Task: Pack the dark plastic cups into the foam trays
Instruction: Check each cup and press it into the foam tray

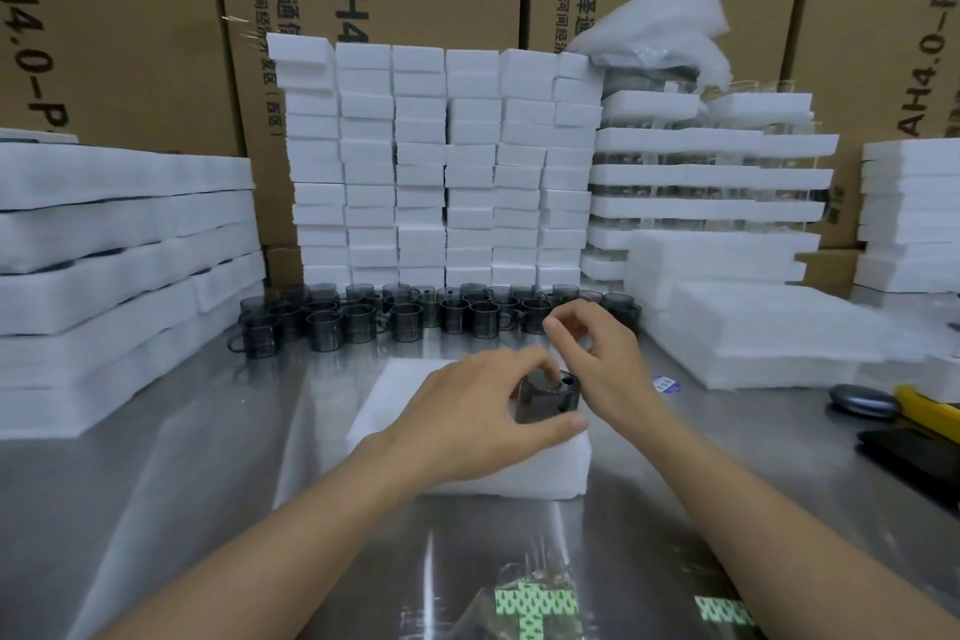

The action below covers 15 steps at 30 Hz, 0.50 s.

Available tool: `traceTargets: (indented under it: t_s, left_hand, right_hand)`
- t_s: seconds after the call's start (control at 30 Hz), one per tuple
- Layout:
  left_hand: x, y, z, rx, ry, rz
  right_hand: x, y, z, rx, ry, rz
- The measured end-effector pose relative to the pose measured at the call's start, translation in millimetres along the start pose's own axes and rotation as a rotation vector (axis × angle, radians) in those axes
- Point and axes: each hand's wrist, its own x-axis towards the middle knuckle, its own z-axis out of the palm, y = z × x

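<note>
Pressing the cup (545,400) squarely down into the foam tray (397,392) seems best, left hand (480,411) clamped round it, right hand (597,353) curled just above, grip unclear tbh.

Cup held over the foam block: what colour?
The cup is translucent smoky dark grey; the head view shows it best.

Even, bright light fell from above; the steel table (156,509) carried streaked glare near the viewer. The far white foam stacks (441,161) were nearly washed out. Wide-angle distortion bowed the cardboard boxes (130,16) at the edges; fine detail was soft.
</note>
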Motion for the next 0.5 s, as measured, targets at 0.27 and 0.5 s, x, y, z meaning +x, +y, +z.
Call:
traceTargets:
  t_s: [0.27, 0.5]
  left_hand:
    - [2.5, -3.1, 0.2, -0.102, 0.026, -0.047]
    - [2.7, -5.0, 4.3, 0.006, -0.022, 0.012]
  right_hand:
    - [3.1, 7.7, 6.3, -0.035, 0.021, -0.042]
    - [3.3, 11.1, 5.2, -0.054, 0.019, -0.067]
